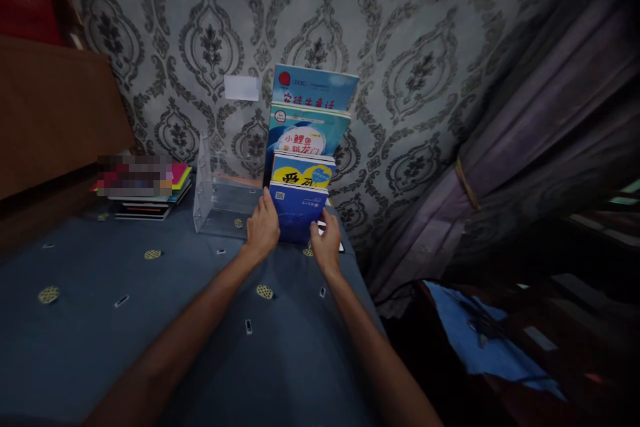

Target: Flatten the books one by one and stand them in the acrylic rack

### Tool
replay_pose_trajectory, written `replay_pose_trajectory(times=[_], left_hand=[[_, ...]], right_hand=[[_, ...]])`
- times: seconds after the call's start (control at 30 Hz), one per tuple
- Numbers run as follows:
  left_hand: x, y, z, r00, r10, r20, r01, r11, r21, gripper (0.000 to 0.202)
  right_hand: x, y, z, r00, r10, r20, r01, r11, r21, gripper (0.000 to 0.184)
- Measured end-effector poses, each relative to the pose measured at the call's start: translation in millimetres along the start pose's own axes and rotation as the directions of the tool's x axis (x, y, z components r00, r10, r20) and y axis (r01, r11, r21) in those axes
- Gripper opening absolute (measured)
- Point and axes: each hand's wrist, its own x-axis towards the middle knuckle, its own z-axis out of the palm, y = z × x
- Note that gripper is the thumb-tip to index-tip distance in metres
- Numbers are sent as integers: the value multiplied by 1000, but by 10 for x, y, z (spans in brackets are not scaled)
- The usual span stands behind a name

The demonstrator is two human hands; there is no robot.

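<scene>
A dark blue book (300, 213) stands upright between my hands, at the front of a row of books stepped up toward the wall. My left hand (263, 223) grips its left edge, and my right hand (327, 240) has hold of its lower right edge. Behind it rise a yellow and blue book (303, 170), a teal book (310, 130) and, tallest, a light blue book (317, 85). They stand at the right end of a clear plastic rack (203, 183), whose left part shows through. The rack's right end is hidden by the books.
A stack of books (153, 207) lies left of the rack. The blue patterned cloth (200, 320) covers the surface. Brown furniture (55, 113) rises at the left. Wallpaper backs the rack, and a tied curtain (450, 213) hangs at the right, near a blue sheet (490, 340).
</scene>
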Motion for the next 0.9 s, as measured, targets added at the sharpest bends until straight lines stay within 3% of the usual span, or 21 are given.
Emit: replay_pose_trajectory(times=[0.43,0.9], left_hand=[[-30,4,-116,997,-46,55,48,998,-27,69],[-69,-97,-173,997,15,82,-8,997,-78,73]], right_hand=[[-32,-64,-9,1000,18,-9,-18,1000,14,48],[-35,-87,-63,1000,26,-5,-26,1000,-9,44]])
